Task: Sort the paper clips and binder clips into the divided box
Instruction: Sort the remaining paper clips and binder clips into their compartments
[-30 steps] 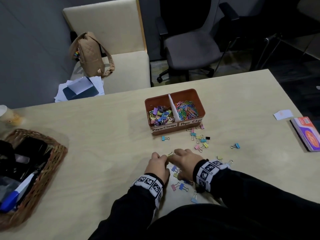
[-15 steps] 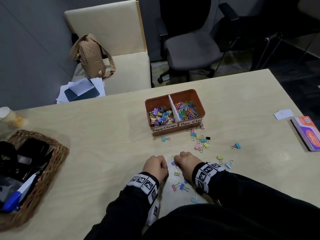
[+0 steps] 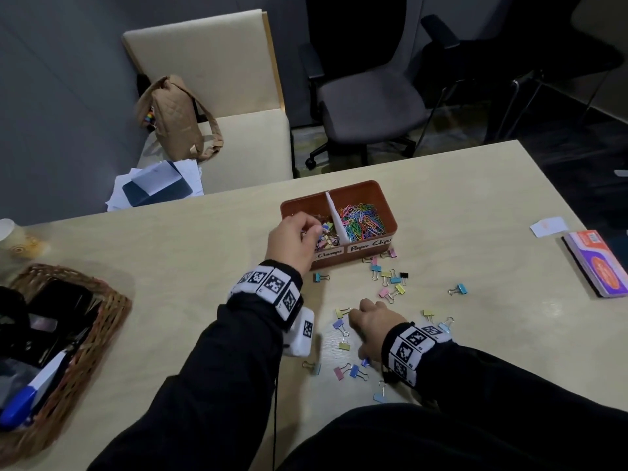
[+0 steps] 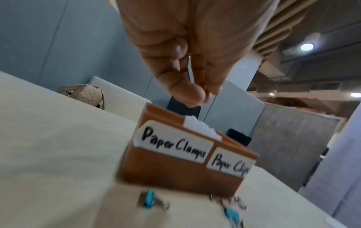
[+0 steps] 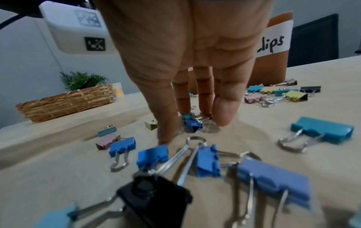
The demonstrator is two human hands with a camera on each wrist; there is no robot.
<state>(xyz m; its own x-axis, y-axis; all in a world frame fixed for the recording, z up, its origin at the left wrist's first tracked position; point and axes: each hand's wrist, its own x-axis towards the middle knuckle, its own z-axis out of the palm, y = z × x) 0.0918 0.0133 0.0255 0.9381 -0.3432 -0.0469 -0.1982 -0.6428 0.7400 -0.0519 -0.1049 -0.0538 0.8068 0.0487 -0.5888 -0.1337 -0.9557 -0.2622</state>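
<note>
The brown divided box stands mid-table, labelled "Paper Clamps" on the left and "Paper Clips" on the right. Coloured paper clips fill its right half and binder clips its left. My left hand hovers over the left half with fingertips pinched together; a wire glint shows under them, the rest is hidden. My right hand is down on the table, thumb and fingertips closing round a dark blue binder clip. Several loose binder clips lie around it.
A wicker basket with dark items sits at the table's left edge, with a cup behind it. An orange and purple book and a white paper slip lie at the right. Chairs and a tan bag stand beyond the far edge.
My left hand has lifted from the clip pile near me and moved forward over the box's left compartment. My right hand stayed low among the clips.
</note>
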